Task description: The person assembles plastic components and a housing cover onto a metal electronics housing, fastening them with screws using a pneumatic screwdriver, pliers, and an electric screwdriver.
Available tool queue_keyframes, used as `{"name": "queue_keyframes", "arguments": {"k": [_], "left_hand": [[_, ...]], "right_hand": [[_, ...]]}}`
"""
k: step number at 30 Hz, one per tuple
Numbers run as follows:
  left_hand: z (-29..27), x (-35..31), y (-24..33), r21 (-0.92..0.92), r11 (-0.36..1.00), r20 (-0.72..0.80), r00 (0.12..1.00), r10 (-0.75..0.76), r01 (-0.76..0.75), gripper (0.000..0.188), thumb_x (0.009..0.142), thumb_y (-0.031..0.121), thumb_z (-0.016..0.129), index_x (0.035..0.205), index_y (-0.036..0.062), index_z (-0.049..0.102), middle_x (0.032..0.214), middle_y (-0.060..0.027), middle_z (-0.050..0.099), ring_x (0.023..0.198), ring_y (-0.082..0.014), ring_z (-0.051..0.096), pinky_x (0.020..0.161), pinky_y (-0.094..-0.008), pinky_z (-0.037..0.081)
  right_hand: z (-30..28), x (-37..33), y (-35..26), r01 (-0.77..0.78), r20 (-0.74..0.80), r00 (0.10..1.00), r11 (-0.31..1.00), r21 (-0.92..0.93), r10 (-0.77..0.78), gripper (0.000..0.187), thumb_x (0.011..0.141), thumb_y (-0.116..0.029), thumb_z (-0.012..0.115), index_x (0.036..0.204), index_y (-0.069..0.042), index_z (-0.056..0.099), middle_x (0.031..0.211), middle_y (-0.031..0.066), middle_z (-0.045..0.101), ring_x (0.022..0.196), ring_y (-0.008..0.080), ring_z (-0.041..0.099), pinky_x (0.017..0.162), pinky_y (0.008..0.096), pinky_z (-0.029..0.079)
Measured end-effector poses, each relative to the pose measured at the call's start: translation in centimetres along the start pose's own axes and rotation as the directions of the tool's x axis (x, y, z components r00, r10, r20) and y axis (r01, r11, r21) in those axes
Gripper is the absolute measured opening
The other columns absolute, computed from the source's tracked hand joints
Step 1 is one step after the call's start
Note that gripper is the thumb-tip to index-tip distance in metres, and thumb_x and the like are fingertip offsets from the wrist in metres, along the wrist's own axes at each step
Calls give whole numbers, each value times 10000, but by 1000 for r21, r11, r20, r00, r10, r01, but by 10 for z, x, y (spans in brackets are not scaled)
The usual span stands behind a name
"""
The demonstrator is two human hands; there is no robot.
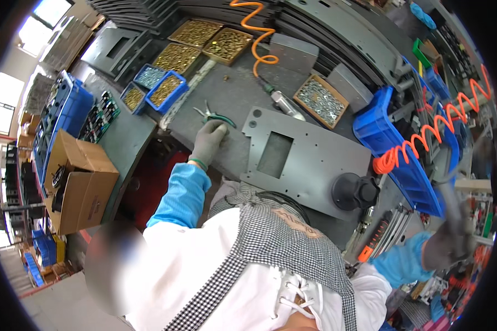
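The grey-gloved left hand (209,140) rests flat on the dark bench, fingers loosely spread, just beside the green-handled pliers (215,116); the right hand (447,243) wraps something blurred, its grip unclear. The grey perforated steel plate (303,160) overhangs and might slip if nudged

Left hand (209,140) on green-handled pliers (215,117); right hand (450,243) — blurred.

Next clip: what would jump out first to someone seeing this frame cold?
Probably the bright orange coiled hose at the right, stretching across the blue bins toward the gloved right hand, which grips a blurred tool. Next, the gloved left hand resting on green-handled pliers beside the grey metal plate at centre. Trays of brass-coloured parts glint at the bench's far side.
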State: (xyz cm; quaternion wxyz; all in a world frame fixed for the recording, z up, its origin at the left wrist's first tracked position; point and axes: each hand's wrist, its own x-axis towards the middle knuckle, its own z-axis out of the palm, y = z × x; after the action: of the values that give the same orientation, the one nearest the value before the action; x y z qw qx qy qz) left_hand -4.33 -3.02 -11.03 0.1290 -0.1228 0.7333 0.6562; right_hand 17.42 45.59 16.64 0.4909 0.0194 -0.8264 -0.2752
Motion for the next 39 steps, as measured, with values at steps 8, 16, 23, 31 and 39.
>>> {"name": "queue_keyframes", "arguments": {"k": [8,16,23,31,39], "left_hand": [[-116,90,27,101,978,-252,946,203,-183,462,956,234,700,1313,-51,626,977,-86,702,800,-168,657,725,-304,541],[-180,206,101,810,586,-219,938,268,22,680,876,380,723,1471,101,547,1383,-177,652,1297,-325,611,1082,-410,475],[-122,297,149,898,440,-107,974,202,7,702,860,347,756,1502,206,511,1444,-165,607,1328,-340,584,1072,-452,488],[-93,430,141,977,206,23,984,178,-61,623,941,143,653,1534,244,494,1472,-141,593,1363,-338,559,1097,-455,484],[-56,489,113,1000,6,-31,997,75,30,355,1004,129,521,1310,106,699,1391,-155,651,1305,-332,613,1070,-460,518]], "right_hand": [[19,16,-155,-402,251,803,-180,898,-541,223,803,31,679,1021,13,634,1022,200,710,963,405,729,757,416,605],[34,-60,-199,-816,596,408,16,577,-691,367,829,-30,705,1189,-23,639,1122,174,690,1067,325,688,943,383,533],[28,-82,-215,-934,777,317,-38,354,-544,373,807,-123,732,1156,-15,655,1108,168,667,1053,315,658,947,368,503],[21,-90,-241,-954,902,255,64,294,-348,354,759,-138,802,1069,-19,680,1044,162,658,1021,371,647,912,438,506],[23,-99,-249,-955,923,266,50,291,-279,299,835,-183,790,1075,-38,684,1061,159,659,1040,371,647,928,444,504]]}}
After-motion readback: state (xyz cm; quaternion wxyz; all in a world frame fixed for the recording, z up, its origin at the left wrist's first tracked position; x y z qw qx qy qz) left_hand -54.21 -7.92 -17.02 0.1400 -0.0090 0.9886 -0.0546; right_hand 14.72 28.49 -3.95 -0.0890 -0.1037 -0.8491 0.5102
